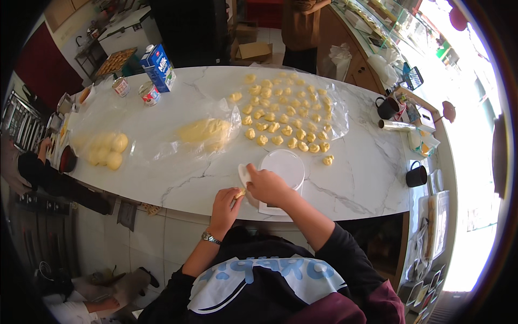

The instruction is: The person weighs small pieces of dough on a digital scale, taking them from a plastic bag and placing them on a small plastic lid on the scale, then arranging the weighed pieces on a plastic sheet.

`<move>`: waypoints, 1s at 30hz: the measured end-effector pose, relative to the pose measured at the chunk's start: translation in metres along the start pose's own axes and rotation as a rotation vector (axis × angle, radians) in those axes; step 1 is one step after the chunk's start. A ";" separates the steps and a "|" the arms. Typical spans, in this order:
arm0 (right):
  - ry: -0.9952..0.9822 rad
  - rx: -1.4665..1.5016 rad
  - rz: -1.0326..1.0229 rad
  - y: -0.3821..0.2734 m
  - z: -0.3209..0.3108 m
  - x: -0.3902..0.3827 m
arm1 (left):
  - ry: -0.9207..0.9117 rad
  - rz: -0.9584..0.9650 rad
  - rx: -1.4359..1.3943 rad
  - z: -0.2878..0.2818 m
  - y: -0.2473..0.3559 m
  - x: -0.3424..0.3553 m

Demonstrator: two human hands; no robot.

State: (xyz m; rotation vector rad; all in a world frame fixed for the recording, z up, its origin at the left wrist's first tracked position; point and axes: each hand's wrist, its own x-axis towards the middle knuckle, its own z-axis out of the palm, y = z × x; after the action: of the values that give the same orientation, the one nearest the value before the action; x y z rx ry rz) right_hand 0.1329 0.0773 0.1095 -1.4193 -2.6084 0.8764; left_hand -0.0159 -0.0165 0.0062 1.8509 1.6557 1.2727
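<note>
My right hand (pixel 266 187) grips a white dough scraper (pixel 244 175), its blade tilted beside the round plate of a white kitchen scale (pixel 283 166). Just left of it, my left hand (pixel 224 204) has its fingers closed around a small piece of yellow dough (pixel 240 195), close to the scraper's lower edge. Beyond my hands, a large lump of dough (pixel 202 132) lies partly under clear plastic. Many small dough pieces (pixel 273 127) are spread out behind the scale, with one single piece (pixel 328 160) apart at their right.
Smooth dough balls (pixel 114 160) lie under plastic on the left. A blue carton (pixel 158 69) and two cans (pixel 149 94) stand at the back left. Dark mugs (pixel 416 175) are along the right edge of the marble table (pixel 356 189). Other people are beyond the table and at left.
</note>
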 end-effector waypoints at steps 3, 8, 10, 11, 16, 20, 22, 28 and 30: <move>-0.124 -0.059 -0.052 -0.018 0.022 0.016 | -0.022 -0.030 0.021 -0.009 0.005 0.004; 0.053 0.033 -0.025 -0.021 0.084 -0.026 | 0.127 -0.427 -0.209 -0.018 0.000 -0.002; 0.108 0.103 0.024 -0.012 0.085 -0.039 | 0.388 -0.477 -0.557 -0.019 0.003 0.016; 0.199 0.134 0.046 -0.007 0.080 -0.043 | 0.515 -0.502 -0.729 -0.021 0.006 0.025; 0.548 0.548 0.178 0.025 0.032 -0.067 | -0.001 -0.483 -0.691 0.001 0.034 0.062; 0.680 0.658 0.291 0.042 -0.001 -0.093 | -0.244 -0.332 -0.618 0.031 0.056 0.080; 0.717 0.688 0.363 0.057 -0.001 -0.106 | -0.370 -0.273 -0.476 0.035 0.061 0.087; 0.910 0.629 0.521 0.110 0.015 -0.138 | -0.142 -0.101 -0.203 0.020 0.042 0.069; 0.924 0.600 0.562 0.125 0.021 -0.141 | -0.172 -0.053 -0.001 0.004 0.024 0.048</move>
State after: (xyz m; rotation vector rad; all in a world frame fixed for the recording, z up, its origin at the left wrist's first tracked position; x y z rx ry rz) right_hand 0.3030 0.0092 0.0608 -1.7689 -1.1837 0.6836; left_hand -0.0023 0.0226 0.0410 1.8462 1.6009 1.0608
